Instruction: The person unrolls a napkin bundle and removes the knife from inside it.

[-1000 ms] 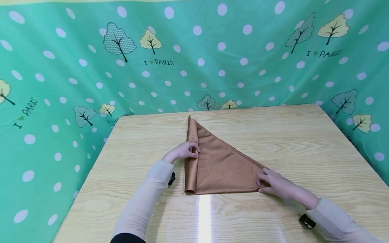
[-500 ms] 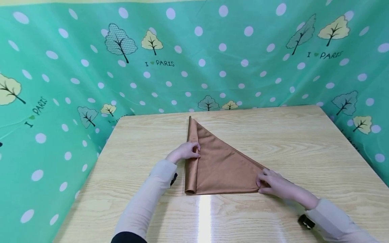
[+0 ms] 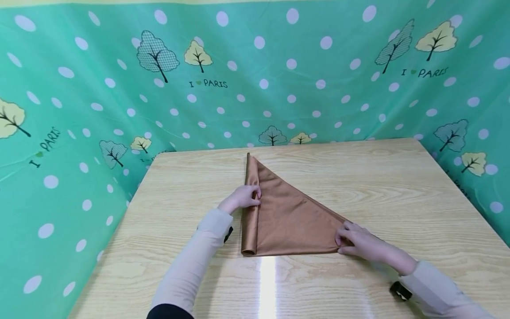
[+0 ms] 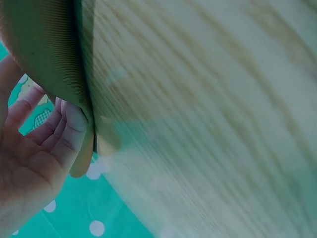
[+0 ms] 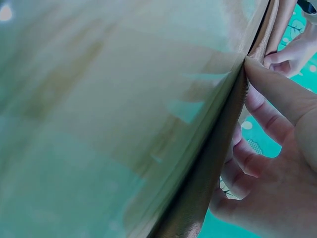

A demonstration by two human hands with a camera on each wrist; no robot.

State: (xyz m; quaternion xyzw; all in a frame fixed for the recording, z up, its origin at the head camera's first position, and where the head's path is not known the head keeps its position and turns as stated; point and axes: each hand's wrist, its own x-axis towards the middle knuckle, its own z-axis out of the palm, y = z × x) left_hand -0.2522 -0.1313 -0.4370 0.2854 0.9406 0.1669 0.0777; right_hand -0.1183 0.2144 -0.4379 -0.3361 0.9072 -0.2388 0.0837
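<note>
A shiny brown cloth (image 3: 295, 217) lies on the table, its left side wound into an upright-running roll (image 3: 249, 230) and the rest flat in a triangle. Over the middle of that roll my left hand (image 3: 244, 197) bends, thumb and fingers gripping its right side. My right hand (image 3: 361, 243) pinches the cloth's pointed right corner. In the left wrist view the curled fingers of the left hand (image 4: 34, 153) lie against the roll (image 4: 47, 44). The right wrist view has the right hand's thumb and fingers (image 5: 270, 84) along the cloth's edge (image 5: 218, 163).
A pale wood-grain table (image 3: 382, 177) carries the cloth. Behind and beside it hangs a green dotted curtain (image 3: 223, 110) printed with trees. A bright light strip (image 3: 268, 288) reflects off the table's near part. Small black devices sit at both wrists.
Both hands and the cloth stay nearly still. Only a slight shift of the camera view and of the left forearm shows.
</note>
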